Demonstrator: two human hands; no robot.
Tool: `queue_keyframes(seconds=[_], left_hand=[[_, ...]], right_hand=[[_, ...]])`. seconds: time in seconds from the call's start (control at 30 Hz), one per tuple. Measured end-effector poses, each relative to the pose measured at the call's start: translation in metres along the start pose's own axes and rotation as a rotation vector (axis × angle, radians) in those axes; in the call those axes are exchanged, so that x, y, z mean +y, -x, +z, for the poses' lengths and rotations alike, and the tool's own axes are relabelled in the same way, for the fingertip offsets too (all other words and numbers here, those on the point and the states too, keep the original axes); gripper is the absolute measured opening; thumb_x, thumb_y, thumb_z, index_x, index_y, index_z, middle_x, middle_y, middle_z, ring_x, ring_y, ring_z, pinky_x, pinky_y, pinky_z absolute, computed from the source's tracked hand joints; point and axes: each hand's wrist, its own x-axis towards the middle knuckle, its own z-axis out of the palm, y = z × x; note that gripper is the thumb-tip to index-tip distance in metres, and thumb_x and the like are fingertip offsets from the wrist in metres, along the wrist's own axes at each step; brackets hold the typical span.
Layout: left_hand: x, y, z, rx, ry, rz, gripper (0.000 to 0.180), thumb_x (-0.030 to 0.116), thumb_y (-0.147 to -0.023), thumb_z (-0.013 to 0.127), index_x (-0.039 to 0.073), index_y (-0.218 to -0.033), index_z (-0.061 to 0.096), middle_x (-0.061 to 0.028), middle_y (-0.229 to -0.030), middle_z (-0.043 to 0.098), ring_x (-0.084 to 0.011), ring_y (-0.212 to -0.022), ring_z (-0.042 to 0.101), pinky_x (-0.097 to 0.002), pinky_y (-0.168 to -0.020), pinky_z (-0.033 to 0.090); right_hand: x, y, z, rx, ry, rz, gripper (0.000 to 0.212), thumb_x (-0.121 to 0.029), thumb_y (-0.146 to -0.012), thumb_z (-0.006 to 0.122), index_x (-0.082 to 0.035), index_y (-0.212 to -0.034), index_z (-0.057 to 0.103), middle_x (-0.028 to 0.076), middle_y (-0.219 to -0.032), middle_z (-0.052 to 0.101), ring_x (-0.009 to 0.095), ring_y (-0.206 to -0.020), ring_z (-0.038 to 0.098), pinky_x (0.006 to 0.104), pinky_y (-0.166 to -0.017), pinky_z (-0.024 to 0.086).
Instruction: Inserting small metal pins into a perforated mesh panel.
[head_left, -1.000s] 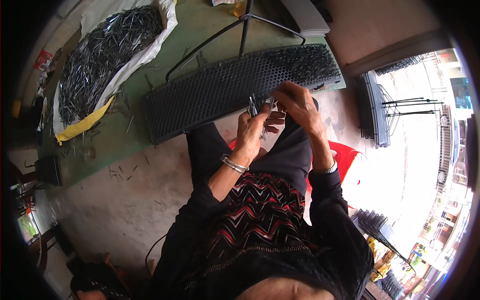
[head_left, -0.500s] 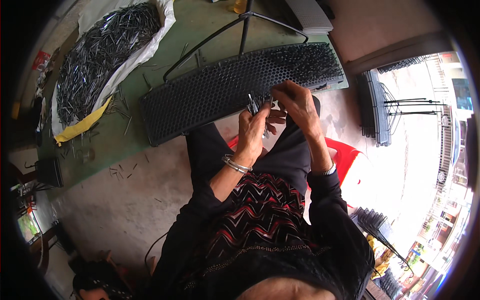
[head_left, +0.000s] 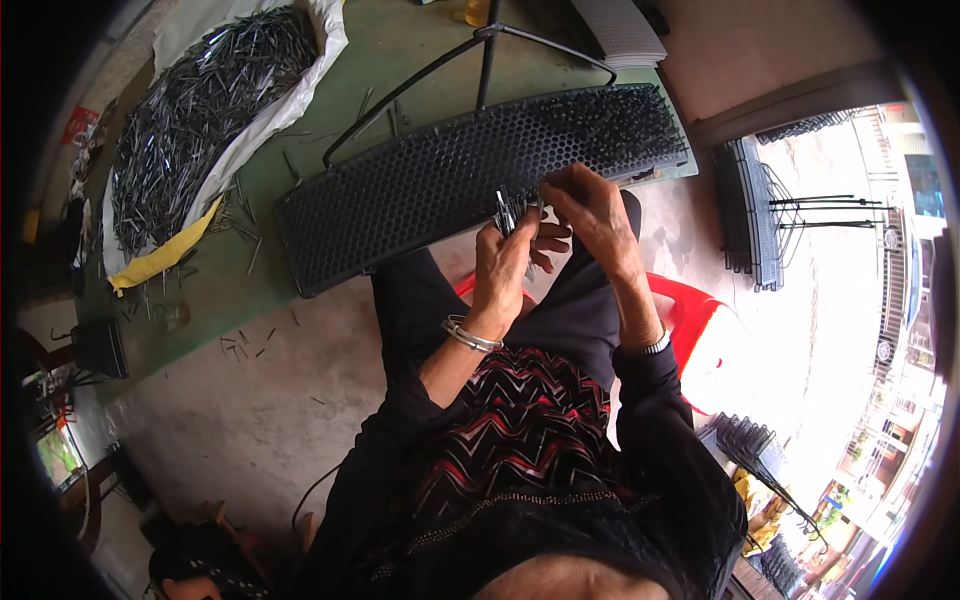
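Note:
My left hand (head_left: 497, 280) is closed round a small bundle of thin metal pins (head_left: 503, 212) whose ends stick up past the thumb. Close on its right, my right hand (head_left: 603, 222) has thumb and forefinger pinched on a slim pin, mostly hidden by the fingers. Both hands are just in front of a long black perforated rack (head_left: 370, 215) that tilts along the table's near edge. Many dark pins (head_left: 625, 125) stand packed in the holes at its right end; holes farther left show bare.
A large heap of loose pins (head_left: 205, 130) lies on white sheeting at the left of the green table (head_left: 215, 320). A black metal frame (head_left: 487, 65) rises behind the rack. Curved perforated plates (head_left: 620, 35) are stacked at the far right. Beneath me is a red stool (head_left: 690, 325).
My right hand has shifted very slightly, still pinching beside the left hand. The left hand and its bundle have hardly moved.

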Motion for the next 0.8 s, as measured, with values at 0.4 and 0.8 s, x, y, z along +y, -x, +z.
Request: queue_keyframes(seconds=[0.4,0.8], left_hand=[[-0.003,-0.002,-0.003,0.015,0.001,0.023,0.029,0.027,-0.095,0.051,-0.002,-0.095,0.055,-0.0168,-0.084,0.069,-0.0197,-0.067,0.068,-0.0262,-0.049,0.048],[-0.008,0.002,-0.009,0.022,0.122,-0.241,0.022,0.024,-0.094,0.056,0.003,-0.099,0.058,-0.013,-0.082,0.067,-0.0132,-0.065,0.059,-0.0236,-0.049,0.04]], right_hand=[[-0.002,0.004,0.002,0.14,0.084,-0.038,0.013,-0.007,-0.085,0.062,0.001,-0.095,0.061,0.005,-0.074,0.062,0.008,-0.067,0.055,0.0243,-0.059,0.045],[0.019,-0.052,-0.021,0.693,0.56,-0.488,0.006,-0.008,-0.087,0.059,-0.004,-0.089,0.056,0.014,-0.076,0.062,0.028,-0.068,0.061,0.0362,-0.062,0.047]])
